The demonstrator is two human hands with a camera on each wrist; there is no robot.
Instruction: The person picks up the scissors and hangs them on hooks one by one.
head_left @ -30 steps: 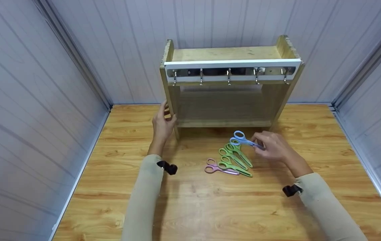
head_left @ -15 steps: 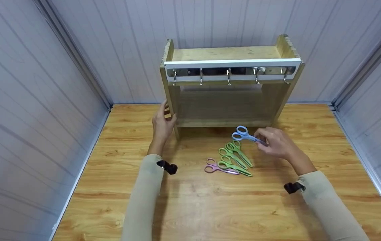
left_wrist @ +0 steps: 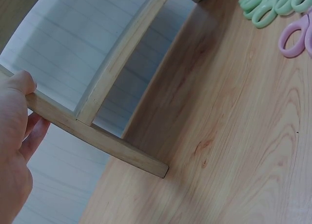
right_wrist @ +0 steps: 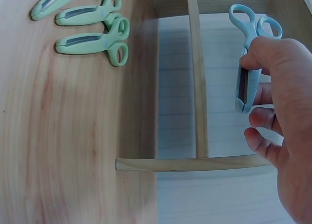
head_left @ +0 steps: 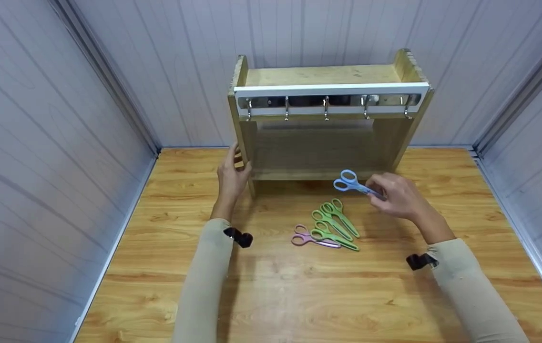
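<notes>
My right hand [head_left: 397, 196] pinches blue scissors [right_wrist: 248, 70] by the blade end, between thumb and fingers, with the handle loops pointing away to the upper left in the head view. They hang in front of the wooden rack [head_left: 318, 174], below its row of metal hooks [head_left: 326, 108]. At the rack's left side panel, my left hand [head_left: 233, 178] grips the edge, thumb in front and fingers behind, as the wooden side panel [left_wrist: 97, 138] shows in the left wrist view. Several green scissors [head_left: 332, 220] and one pair of pink scissors [head_left: 301, 237] lie overlapping on the table between the hands.
The rack stands near the back wall [head_left: 204, 71] on a wood-grain tabletop [head_left: 275, 295]. A white board [head_left: 251, 90] along its front carries the hooks. Panelled side walls [head_left: 37, 166] rise at left and right.
My right hand has moved up and slightly right with the blue scissors, away from the green ones and nearer the rack. The left hand has stayed on the side panel.
</notes>
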